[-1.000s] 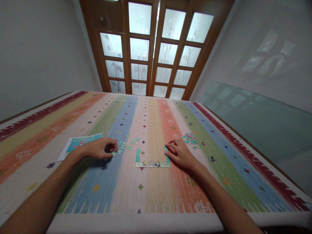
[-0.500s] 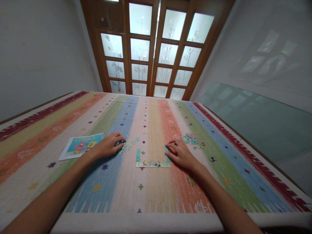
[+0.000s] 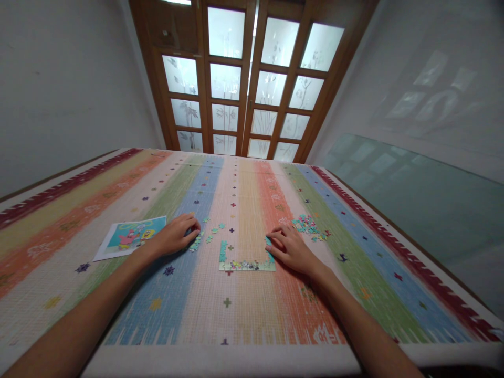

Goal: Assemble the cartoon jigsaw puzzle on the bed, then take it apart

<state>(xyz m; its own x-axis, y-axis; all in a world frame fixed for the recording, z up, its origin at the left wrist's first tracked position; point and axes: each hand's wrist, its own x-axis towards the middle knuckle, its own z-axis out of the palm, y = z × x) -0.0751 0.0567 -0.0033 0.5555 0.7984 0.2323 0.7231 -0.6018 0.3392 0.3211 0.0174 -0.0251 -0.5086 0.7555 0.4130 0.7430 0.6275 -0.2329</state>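
Note:
A partly joined jigsaw puzzle [image 3: 247, 266] lies on the tablecloth as a bottom row with two short sides rising from it. My right hand [image 3: 290, 250] rests at its right side, thumb and forefinger closed on a teal puzzle piece [image 3: 268, 241] at the top of that side. My left hand [image 3: 177, 234] is curled at the edge of some loose puzzle pieces [image 3: 196, 243]; whatever its fingertips hold is hidden. A few more teal pieces [image 3: 214, 230] lie between that hand and the puzzle.
Left of my left hand lies a printed cartoon picture [image 3: 136, 234], partly under the wrist. Beyond my right hand is a heap of mixed puzzle pieces [image 3: 309, 226]. The striped tablecloth [image 3: 252, 315] covers the table, with wooden glazed doors [image 3: 244, 79] behind.
My left hand's fingers have curled in slightly and drawn back left, showing more of the loose pieces. My right hand stays in place at the puzzle's right side.

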